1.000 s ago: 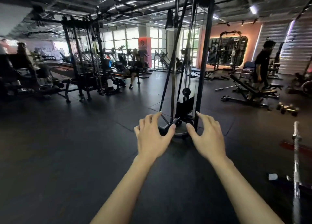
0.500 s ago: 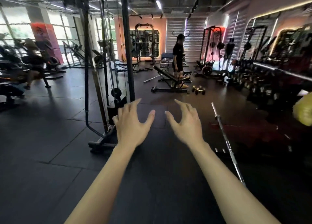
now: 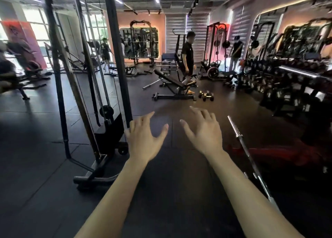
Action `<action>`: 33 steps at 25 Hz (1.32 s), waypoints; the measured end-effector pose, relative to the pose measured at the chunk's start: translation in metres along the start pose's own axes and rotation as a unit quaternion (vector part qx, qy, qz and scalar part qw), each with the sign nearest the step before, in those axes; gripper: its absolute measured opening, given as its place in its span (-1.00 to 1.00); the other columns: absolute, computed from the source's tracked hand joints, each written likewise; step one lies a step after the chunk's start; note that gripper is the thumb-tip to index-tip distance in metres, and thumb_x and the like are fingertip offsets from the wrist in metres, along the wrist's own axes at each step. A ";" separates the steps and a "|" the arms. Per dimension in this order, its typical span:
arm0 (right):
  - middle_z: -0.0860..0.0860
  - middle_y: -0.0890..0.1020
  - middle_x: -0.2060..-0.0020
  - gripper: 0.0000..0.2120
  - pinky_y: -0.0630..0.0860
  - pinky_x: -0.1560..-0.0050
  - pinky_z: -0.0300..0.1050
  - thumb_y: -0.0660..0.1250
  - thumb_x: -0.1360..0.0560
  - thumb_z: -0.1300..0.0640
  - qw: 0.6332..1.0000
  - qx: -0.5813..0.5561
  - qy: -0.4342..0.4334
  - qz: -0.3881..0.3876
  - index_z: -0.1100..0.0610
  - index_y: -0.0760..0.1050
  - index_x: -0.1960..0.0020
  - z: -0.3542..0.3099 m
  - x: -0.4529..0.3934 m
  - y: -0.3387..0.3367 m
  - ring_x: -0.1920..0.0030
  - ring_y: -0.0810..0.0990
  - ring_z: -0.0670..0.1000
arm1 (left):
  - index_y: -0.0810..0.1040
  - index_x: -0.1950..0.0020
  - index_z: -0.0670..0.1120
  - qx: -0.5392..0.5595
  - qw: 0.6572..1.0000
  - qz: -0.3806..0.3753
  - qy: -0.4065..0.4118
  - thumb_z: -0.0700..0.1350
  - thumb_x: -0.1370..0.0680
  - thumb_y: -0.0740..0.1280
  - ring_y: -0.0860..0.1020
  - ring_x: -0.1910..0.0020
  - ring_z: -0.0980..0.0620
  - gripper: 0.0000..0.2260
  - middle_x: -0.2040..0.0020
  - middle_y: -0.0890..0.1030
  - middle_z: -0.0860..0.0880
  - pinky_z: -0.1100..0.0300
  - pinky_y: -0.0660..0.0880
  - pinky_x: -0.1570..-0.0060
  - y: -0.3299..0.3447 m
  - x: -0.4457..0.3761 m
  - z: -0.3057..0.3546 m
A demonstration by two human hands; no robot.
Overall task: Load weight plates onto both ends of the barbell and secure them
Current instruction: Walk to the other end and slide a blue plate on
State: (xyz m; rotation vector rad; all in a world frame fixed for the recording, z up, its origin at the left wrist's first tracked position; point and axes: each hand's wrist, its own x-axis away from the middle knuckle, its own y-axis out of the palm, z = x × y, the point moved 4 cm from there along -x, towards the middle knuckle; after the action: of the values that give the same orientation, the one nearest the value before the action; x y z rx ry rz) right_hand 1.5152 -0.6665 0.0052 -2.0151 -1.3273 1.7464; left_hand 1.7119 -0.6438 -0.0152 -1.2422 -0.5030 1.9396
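With both forearms stretched out ahead, the left hand [image 3: 143, 139] and right hand [image 3: 203, 131] hang palms down over the dark floor [image 3: 170, 193], fingers spread and relaxed, holding nothing at all. Half a second back the same pose, but the view has swung a touch further right, so the cable machine [image 3: 107, 130] sits just left of the left hand and the barbell [image 3: 246, 151] shows longer. That bare barbell lies on the floor just to the right of the right hand, apart from it, running from beside the forearm away past the fingertips, no plates on the near sleeve. Further off, a pair of dumbbells [image 3: 206, 96] sits beside an incline bench [image 3: 172, 87], a person [image 3: 187, 58] standing behind it, and a dumbbell rack [image 3: 287, 87] lines the right side
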 end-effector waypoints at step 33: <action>-0.04 0.46 -0.33 -0.43 0.38 -0.23 0.01 0.20 -0.53 -0.27 0.983 0.077 0.166 -0.022 0.00 0.36 -0.44 0.385 -0.588 0.572 -0.32 0.39 0.03 | 0.41 -0.45 0.03 0.063 0.988 -0.072 0.124 0.38 -0.48 0.06 0.38 -0.29 -0.06 -0.34 -0.32 0.48 0.01 -0.04 0.27 -0.23 0.628 -0.706 -0.073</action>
State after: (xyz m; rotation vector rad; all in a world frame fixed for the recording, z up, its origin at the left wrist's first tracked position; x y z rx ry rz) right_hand 1.5176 -1.5706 -0.0503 -2.0582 -1.0865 1.3690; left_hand 1.6976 -1.5910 -0.0533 -1.3062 -0.3269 1.6421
